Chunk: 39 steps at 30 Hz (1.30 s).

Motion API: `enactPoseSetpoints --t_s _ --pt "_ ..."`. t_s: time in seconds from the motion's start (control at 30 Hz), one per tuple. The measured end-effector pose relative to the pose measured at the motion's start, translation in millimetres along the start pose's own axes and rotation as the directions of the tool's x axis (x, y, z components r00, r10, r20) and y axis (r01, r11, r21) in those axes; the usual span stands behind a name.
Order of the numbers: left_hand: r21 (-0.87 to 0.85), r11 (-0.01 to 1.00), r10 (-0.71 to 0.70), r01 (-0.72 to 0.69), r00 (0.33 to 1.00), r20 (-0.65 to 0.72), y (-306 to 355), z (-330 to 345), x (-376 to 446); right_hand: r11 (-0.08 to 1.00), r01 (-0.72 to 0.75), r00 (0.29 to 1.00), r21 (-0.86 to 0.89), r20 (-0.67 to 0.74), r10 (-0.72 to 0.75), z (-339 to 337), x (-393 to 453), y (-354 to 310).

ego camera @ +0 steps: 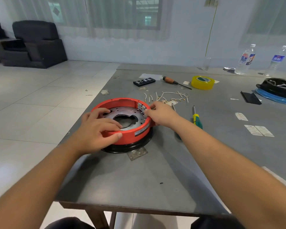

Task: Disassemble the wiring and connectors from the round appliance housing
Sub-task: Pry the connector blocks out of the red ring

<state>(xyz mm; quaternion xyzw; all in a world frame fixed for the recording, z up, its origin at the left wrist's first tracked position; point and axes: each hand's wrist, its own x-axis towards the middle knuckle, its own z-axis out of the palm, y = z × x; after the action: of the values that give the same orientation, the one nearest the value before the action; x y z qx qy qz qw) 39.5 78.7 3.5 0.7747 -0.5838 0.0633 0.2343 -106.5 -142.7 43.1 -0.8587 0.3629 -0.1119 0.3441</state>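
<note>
Red round housing [130, 135] sits on a black base ring [132, 147] near the left edge of the grey table [139, 179]. My left hand [96, 129] grips its near rim, thumb on the outer wall, fingers curled over onto the perforated metal plate [122, 111] inside. My right hand [162, 114] reaches over the right rim, fingertips pinching at the connector block [143, 109] on the inner wall. Just behind lie loose white wire pieces [168, 95]. A green-and-yellow screwdriver [196, 119] lies right of my wrist. Further back: orange-handled screwdriver [173, 81], yellow tape roll [202, 82], black bit case [144, 81], two water bottles [245, 59]. Far right, a black housing [279, 87] holding wires
</note>
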Motion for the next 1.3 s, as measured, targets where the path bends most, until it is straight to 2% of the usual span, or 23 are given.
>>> enactPoseSetpoints --t_s 0.1,0.2,0.3,0.43,0.57,0.6,0.67,0.73,0.8,0.87,1.0,1.2,1.3 --pt "0.095 0.995 -0.038 0.032 0.997 0.062 15 -4 5 0.998 -0.047 0.994 -0.05 -0.105 0.041 9 -7 -2" --pt "0.091 0.992 -0.093 0.088 0.994 0.053 56 10 8 0.998 -0.062 0.98 -0.031 -0.19 0.055 25 -16 -7" --pt "0.226 0.951 -0.217 0.211 0.976 0.004 85 32 17 0.997 -0.075 0.974 -0.005 -0.215 0.073 35 -22 -6" --pt "0.249 0.902 -0.33 0.351 0.936 -0.124 91 46 30 0.998 -0.066 0.988 0.005 -0.141 0.066 30 -22 0" --pt "0.218 0.911 -0.306 0.349 0.928 -0.211 82 50 30 0.977 -0.018 1.0 0.211 -0.004 0.019 13 -22 14" --pt "0.215 0.918 -0.288 0.334 0.932 -0.219 79 50 27 0.987 0.031 0.999 0.156 -0.023 -0.028 4 -21 20" --pt "0.2 0.928 -0.271 0.316 0.937 -0.221 73 49 23 0.982 0.099 0.986 -0.163 -0.12 -0.12 -16 -21 36" --pt "0.183 0.932 -0.271 0.313 0.936 -0.224 68 47 20 0.896 0.051 0.972 -0.442 -0.185 -0.146 -30 -22 53" --pt "0.187 0.931 -0.271 0.313 0.937 -0.219 67 45 20 0.821 -0.051 0.974 -0.569 -0.208 -0.084 -31 -27 66" --pt "0.2 0.93 -0.265 0.309 0.939 -0.22 67 45 19 0.816 -0.099 0.966 -0.57 -0.253 -0.06 -20 -32 72" --pt "0.2 0.934 -0.24 0.296 0.935 -0.261 68 47 17 0.797 -0.119 0.937 -0.592 -0.333 -0.108 3 -33 76" --pt "0.167 0.954 -0.198 0.248 0.943 -0.266 64 45 16 0.8 -0.126 0.947 -0.586 -0.311 -0.079 4 -28 79" --pt "0.104 0.972 -0.173 0.21 0.943 -0.286 59 39 14 0.889 -0.128 0.926 -0.44 -0.374 -0.052 3 -26 82"
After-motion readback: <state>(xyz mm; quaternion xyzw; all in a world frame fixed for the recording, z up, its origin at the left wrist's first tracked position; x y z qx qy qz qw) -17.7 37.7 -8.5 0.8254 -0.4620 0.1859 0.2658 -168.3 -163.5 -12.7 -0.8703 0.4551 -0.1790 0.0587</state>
